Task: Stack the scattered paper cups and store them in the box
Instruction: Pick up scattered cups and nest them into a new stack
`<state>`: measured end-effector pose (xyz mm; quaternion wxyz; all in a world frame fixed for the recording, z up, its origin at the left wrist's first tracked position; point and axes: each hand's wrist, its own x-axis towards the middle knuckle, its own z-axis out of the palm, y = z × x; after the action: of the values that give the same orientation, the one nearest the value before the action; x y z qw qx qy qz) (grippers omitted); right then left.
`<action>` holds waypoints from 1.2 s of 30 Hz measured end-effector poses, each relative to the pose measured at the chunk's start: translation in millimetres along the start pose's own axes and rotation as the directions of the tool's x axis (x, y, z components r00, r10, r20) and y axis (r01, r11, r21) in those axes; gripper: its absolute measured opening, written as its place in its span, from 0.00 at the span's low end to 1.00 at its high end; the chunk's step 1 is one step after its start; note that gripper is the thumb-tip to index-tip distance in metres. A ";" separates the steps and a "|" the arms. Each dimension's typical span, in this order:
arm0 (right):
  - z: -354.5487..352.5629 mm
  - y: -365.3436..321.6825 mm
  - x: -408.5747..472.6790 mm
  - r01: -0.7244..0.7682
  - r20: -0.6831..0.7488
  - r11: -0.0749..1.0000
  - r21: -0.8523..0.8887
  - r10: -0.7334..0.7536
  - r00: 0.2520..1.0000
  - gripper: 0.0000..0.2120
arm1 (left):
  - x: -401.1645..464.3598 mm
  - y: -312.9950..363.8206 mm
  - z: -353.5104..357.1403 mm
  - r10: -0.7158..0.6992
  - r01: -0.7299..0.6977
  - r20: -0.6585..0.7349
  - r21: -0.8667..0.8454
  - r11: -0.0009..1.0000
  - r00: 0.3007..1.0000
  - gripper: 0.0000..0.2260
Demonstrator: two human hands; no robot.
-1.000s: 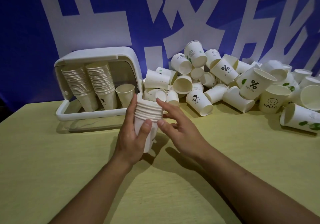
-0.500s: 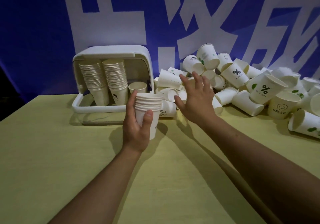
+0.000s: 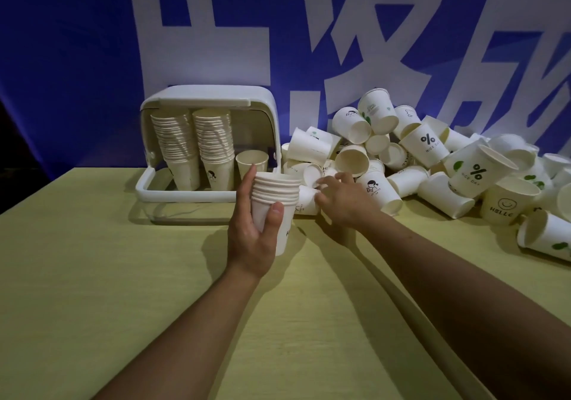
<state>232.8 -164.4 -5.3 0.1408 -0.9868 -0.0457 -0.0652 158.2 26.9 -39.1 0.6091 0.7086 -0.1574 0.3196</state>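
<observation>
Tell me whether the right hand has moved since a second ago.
Yes. The right hand left the held stack and reached away from the box, into the loose cups.

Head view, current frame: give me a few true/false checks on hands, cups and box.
1. The left hand holds a short stack of nested cups. True.
2. The right hand is lifting a cup high above the table. False: it is low at the near edge of the loose cup pile.
3. The box holds two tall stacks and a single cup. True.
4. The box lies right of the pile. False: left of it.
5. The table is blue. False: yellowish; the backdrop is blue.
</observation>
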 end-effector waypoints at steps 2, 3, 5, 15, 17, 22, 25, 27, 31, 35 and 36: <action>0.5 0.3 -5.6 0.056 -0.011 0.997 -0.047 -0.057 0.998 0.25 | 0.2 0.2 0.2 0.001 -0.001 -0.006 0.001 1.000 1.000 0.26; 2.1 0.3 -9.3 0.096 -0.025 0.992 -0.077 -0.098 0.995 0.26 | 0.3 0.3 0.2 -0.002 0.002 -0.008 0.002 1.000 1.000 0.26; 7.3 -1.2 -16.0 0.188 -0.058 0.972 -0.141 -0.197 0.979 0.30 | 0.4 0.5 0.7 -0.026 0.026 -0.005 -0.007 1.000 1.000 0.26; 13.5 -13.8 -35.5 0.232 -0.124 0.964 0.128 -0.217 0.968 0.37 | 1.8 1.6 -1.9 -0.110 0.109 -0.020 -0.025 0.994 0.994 0.27; 9.2 -9.4 -47.3 0.213 -0.142 0.941 0.262 -0.180 0.973 0.38 | 1.4 2.1 -1.2 -0.107 0.106 -0.023 -0.040 0.994 0.994 0.26; -9.7 6.3 -78.1 0.241 -0.307 0.724 0.646 -0.043 0.951 0.37 | -2.4 3.8 1.7 -0.083 0.083 0.028 -0.009 0.997 0.996 0.27; -25.8 9.7 -86.4 0.266 -0.340 0.535 0.802 0.043 0.939 0.37 | -4.1 7.6 0.3 -0.120 0.112 0.184 0.054 0.992 0.976 0.27; -31.9 10.1 -90.4 0.330 -0.390 0.492 0.805 0.020 0.921 0.36 | -5.6 12.4 -0.7 -0.150 0.108 0.350 0.137 0.985 0.925 0.28; -31.2 3.8 -95.5 0.415 -0.431 0.568 0.710 -0.116 0.895 0.34 | -8.6 19.8 0.4 -0.165 0.022 0.515 0.274 0.962 0.841 0.29; -32.5 3.9 -96.6 0.458 -0.446 0.556 0.694 -0.167 0.879 0.38 | -9.0 20.0 1.0 -0.145 -0.029 0.529 0.306 0.952 0.836 0.29; -33.5 3.7 -97.0 0.464 -0.450 0.557 0.688 -0.173 0.876 0.39 | -9.2 20.0 1.0 -0.146 -0.029 0.525 0.310 0.950 0.839 0.29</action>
<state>133.5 -184.4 11.8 0.5450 -0.7745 -0.2257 -0.2284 139.4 20.2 -29.8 0.4319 0.8599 -0.2497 0.1079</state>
